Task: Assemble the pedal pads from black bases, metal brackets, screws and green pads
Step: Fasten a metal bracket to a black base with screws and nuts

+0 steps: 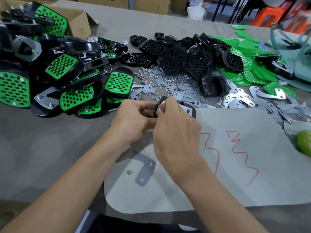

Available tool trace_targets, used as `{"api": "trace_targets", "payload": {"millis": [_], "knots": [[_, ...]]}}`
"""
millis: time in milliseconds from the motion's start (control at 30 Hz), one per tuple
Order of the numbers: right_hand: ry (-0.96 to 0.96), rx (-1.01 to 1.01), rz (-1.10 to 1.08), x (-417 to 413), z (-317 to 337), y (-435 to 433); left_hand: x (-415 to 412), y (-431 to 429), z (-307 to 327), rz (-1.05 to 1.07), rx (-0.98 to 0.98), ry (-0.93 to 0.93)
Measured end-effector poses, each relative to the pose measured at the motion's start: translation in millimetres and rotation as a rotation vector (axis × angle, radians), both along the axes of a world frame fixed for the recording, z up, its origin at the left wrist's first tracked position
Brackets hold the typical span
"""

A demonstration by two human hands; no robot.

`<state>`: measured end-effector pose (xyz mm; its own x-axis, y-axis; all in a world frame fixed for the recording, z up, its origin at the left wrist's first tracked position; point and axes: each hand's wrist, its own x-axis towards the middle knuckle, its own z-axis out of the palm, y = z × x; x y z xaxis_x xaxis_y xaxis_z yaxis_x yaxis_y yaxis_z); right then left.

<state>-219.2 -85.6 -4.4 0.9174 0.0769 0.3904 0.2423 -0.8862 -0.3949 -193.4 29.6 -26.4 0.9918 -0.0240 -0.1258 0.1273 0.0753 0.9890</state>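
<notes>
My left hand (134, 118) grips a black base (191, 109) fitted with a metal bracket, held at the table's middle. My right hand (175, 130) pinches something small and shiny at the bracket's near end; whether it is a nut or a screw I cannot tell. Most of the base is hidden behind both hands. A loose metal bracket (144, 167) and a single nut (129, 172) lie on the pale sheet in front of me.
Finished green-and-black pedals (67, 76) are heaped at the left by a cardboard box (79, 22). Black bases (185, 59) pile at the centre back, green pads (244, 52) at the right. Screws and nuts (151, 76) and brackets (244, 100) are scattered behind my hands.
</notes>
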Motion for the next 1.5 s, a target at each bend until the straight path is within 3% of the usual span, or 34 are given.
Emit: {"api": "trace_targets", "payload": {"millis": [333,500,600,633,767,1000,1133,1233,1300,1367,1433,1500], "knots": [[-0.094,0.319,-0.045,-19,-20,13,-4,4,-1,-0.02,0.036,0.057],[-0.132,0.249,-0.113,-17,-15,6,-4,1,1,0.009,0.032,0.056],[-0.238,0.351,-0.191,-2,-14,-23,-1,1,0,0.059,0.021,0.054],[-0.205,0.422,-0.186,4,-16,-37,1,2,0,0.071,0.021,0.046],[0.297,0.697,0.003,25,-25,-66,3,3,0,0.064,0.047,0.007],[0.37,1.253,0.31,33,-29,-79,0,4,3,-0.012,-0.103,-0.099],[0.405,1.446,0.167,35,-25,-73,1,2,3,0.044,-0.007,-0.298],[0.755,1.844,0.16,36,-17,-65,-1,3,-1,0.211,0.195,-0.582],[0.942,1.869,0.3,35,-13,-59,-2,6,-4,0.241,0.495,-0.838],[0.91,1.815,0.277,37,-14,-50,-3,6,-7,0.177,0.609,-0.9],[0.804,1.803,0.163,41,-16,-46,-5,5,-6,0.103,0.5,-0.791],[0.747,1.756,0.168,43,-20,-50,-4,2,-3,0.125,0.268,-0.582]]}}
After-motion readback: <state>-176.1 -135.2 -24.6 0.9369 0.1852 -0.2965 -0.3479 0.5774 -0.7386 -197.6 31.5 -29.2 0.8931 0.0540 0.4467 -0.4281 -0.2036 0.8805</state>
